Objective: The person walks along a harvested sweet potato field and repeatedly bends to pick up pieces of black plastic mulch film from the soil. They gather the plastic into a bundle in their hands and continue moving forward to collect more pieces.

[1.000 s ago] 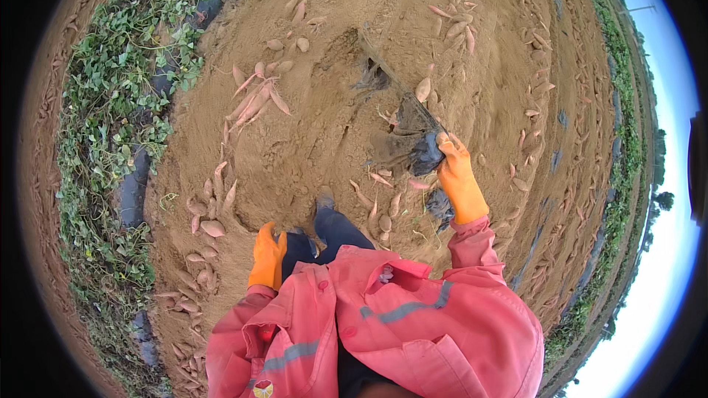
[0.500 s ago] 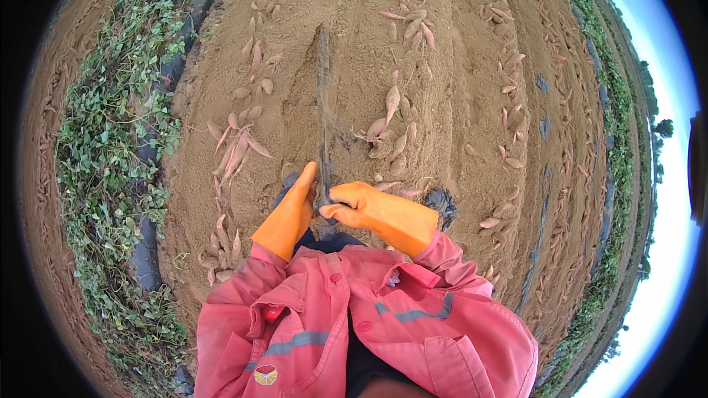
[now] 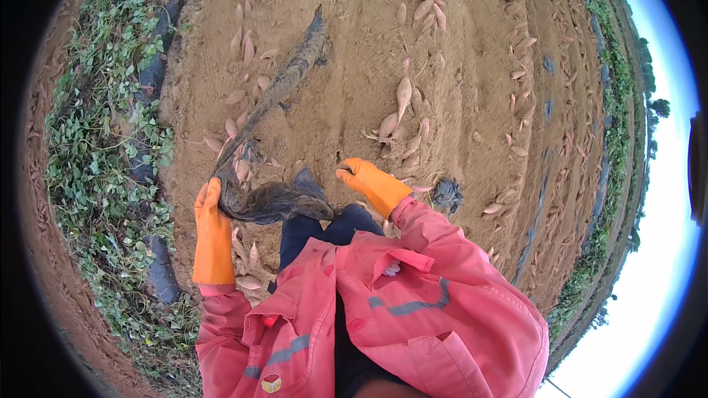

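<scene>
Dark film is grasped at a bend by the left hand, presumably for control; right of it, the right hand is loosely released.

left hand: swung out left, drawing dark film along | right hand: let go of film

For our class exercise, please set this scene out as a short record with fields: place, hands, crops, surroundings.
Place: outdoor field of brown soil
Left hand: orange-gloved, gripping a long dark plastic strip
Right hand: orange-gloved, apart from the strip, nothing visible in its grasp
Crops: sweet potatoes lying in rows on the ground
Beyond the right hand: crumpled dark plastic
Left side: leafy green vines
Clothing: faded red jacket
</scene>
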Tool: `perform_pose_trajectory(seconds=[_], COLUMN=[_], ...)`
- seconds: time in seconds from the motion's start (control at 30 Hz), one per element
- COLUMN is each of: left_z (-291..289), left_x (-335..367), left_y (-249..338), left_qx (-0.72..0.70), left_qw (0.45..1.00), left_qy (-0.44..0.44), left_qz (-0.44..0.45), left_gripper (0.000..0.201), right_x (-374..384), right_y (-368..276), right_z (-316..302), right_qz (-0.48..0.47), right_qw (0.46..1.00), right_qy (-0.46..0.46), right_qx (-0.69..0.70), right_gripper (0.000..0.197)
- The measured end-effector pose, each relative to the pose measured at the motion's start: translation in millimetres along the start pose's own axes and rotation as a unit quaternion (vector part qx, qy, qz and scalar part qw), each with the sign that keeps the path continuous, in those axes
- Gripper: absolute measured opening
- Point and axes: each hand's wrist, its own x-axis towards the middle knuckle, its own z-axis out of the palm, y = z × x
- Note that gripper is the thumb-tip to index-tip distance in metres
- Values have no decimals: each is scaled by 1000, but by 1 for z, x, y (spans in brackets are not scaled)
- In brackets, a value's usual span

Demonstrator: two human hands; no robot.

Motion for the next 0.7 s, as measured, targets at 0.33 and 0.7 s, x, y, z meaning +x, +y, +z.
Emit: perform_pose_trajectory(seconds=[0.33,0.7], left_z=[-86,-8], left_x=[22,78], left_y=[-192,-335], left_qx=[222,644], left_qw=[958,750], left_qy=[58,-104], left_qz=[-173,110], left_gripper=[27,15], right_x=[129,378], right_y=[108,301], right_z=[48,121], right_qz=[268,448], right_qw=[942,881], right_qy=[61,138], right_qx=[194,67], right_gripper=[47,70])
